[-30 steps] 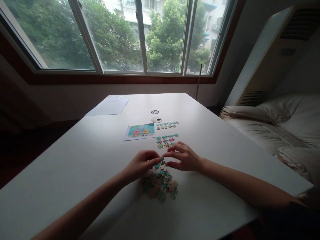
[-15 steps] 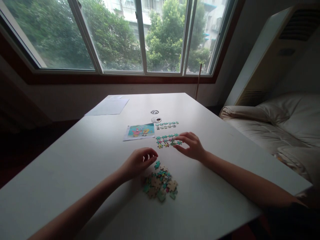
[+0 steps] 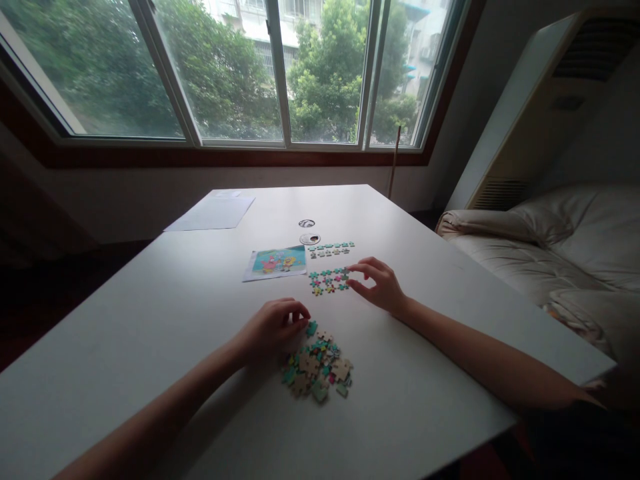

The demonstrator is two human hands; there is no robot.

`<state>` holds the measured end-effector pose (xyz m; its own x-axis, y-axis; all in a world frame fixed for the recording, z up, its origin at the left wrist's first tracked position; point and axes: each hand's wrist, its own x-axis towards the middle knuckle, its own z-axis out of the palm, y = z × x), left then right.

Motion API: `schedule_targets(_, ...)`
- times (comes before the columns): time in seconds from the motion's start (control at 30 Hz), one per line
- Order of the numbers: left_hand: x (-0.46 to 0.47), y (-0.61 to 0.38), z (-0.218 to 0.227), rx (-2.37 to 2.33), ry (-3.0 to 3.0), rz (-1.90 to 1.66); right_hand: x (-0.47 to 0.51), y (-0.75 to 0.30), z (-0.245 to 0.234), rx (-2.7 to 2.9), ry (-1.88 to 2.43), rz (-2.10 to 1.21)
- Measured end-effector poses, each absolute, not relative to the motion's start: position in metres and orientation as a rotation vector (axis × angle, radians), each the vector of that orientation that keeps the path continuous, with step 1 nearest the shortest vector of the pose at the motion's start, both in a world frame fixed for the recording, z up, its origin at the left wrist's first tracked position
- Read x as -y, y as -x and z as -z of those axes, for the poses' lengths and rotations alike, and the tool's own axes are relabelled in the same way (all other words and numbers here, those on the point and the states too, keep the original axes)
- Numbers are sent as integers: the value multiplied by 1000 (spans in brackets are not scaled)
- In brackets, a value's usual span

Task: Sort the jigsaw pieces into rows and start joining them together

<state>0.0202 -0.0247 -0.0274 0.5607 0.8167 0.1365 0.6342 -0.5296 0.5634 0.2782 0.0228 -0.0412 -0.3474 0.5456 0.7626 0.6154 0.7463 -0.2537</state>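
A loose pile of jigsaw pieces (image 3: 315, 370), some with their tan backs up, lies on the white table. At its far edge is a teal jigsaw piece (image 3: 312, 327). The curled fingertips of my left hand (image 3: 273, 327) are right beside that piece; whether they grip it is unclear. My right hand (image 3: 377, 283) has its thumb and index finger apart at the right end of the nearer rows of jigsaw pieces (image 3: 327, 280). Its index fingertip meets or partly covers a piece there. Two farther rows of pieces (image 3: 330, 249) lie beyond.
A cartoon picture sheet (image 3: 275, 262) lies left of the rows. Two round flat discs (image 3: 310, 239) are behind them, and a large paper sheet (image 3: 210, 212) is at the far left of the table (image 3: 125, 320). A pale sofa (image 3: 510, 247) stands at the right.
My left hand has come down to the teal piece by the pile. My right hand has drawn slightly away from the nearer rows, uncovering more pieces. The view has shifted slightly.
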Motion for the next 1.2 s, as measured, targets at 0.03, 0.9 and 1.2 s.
schedule_targets(0.03,25,-20,27,-1163,-2344,-539,-23,-278,41,2029,881,87)
schedule_targets(0.9,25,-15,27,-1193,-2249,-512,-120,-214,31,2362,1436,-333)
schedule_targets(1.2,24,-13,27,-1185,-2231,-512,-122,-211,32,2401,1391,-309)
